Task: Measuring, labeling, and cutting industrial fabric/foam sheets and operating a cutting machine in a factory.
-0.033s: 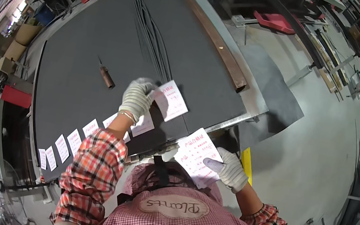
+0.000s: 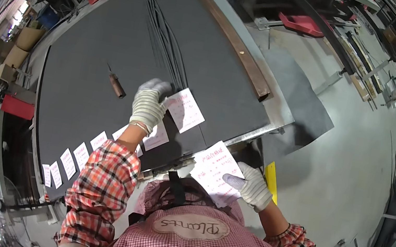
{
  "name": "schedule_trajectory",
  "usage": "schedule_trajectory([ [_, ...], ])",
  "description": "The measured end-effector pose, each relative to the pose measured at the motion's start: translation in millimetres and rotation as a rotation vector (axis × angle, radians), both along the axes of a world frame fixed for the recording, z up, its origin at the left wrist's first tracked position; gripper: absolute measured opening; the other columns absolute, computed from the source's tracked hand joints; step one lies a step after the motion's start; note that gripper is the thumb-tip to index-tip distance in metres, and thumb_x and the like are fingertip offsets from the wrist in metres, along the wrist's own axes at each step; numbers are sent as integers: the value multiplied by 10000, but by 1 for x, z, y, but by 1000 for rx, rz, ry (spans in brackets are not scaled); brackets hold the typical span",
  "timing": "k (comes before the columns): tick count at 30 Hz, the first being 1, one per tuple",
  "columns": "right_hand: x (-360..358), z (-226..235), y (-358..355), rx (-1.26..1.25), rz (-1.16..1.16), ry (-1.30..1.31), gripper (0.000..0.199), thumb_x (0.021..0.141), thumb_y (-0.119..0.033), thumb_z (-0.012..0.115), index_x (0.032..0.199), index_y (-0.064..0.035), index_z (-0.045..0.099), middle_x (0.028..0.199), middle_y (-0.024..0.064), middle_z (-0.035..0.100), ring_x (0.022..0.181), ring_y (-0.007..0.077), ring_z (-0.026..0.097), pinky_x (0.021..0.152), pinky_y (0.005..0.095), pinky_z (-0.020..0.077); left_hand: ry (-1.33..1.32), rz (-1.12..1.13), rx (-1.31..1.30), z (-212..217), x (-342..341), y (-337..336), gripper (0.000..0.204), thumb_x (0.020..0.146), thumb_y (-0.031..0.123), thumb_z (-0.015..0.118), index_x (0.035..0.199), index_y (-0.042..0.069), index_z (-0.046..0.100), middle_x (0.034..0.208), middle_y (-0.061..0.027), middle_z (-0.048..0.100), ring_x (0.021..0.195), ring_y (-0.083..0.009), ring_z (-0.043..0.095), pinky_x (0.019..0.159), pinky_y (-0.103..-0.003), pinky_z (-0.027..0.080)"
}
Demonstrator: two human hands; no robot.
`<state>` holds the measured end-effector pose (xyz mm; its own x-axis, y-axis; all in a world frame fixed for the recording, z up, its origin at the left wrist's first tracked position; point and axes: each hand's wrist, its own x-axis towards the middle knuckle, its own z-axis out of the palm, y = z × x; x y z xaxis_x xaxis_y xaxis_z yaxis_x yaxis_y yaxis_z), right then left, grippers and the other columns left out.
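Red-printed white cards [image 2: 68,162] are laid in a row along the near edge of the dark tabletop [image 2: 107,38], from its near left corner. Farther in, a brown-handled tool [image 2: 117,86] is placed. The gloved left hand [image 2: 151,102] is held beyond the row's right end, fingers curled; whether anything is in its grip cannot be told. Thin black strips [image 2: 167,36] are stretched from the far edge toward a single card [image 2: 187,115] beside that hand. Before the near edge, a card stack [image 2: 215,171] is clasped by the gloved right hand [image 2: 254,187], grip closed, thumb on top.
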<state>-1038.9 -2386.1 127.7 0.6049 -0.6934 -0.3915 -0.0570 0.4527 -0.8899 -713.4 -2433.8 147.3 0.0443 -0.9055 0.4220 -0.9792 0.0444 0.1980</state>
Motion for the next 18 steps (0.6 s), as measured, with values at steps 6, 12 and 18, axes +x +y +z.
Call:
schedule_trajectory([
  [6,-3,6,-2,-15,25,39,363,831,-207,646,1099,26,569,1006,87,638,904,127,585,826,266,454,690,-224,658,28,-98,37,305,812,223,668,1024,20,588,875,-87,632,681,-149,608,623,-274,506],
  [12,-9,5,-8,-39,-7,79,388,831,-192,646,1128,38,549,1009,81,639,902,123,586,828,269,458,725,-159,701,30,-113,35,222,822,269,604,839,53,651,609,-138,594,536,-254,588,540,-318,469],
  [18,-13,13,-11,-14,-89,32,393,832,-161,642,1152,38,531,1014,91,642,906,125,595,827,265,461,532,-181,340,9,-96,-33,191,826,208,594,878,29,637,730,-146,621,663,-274,587,643,-312,471],
])
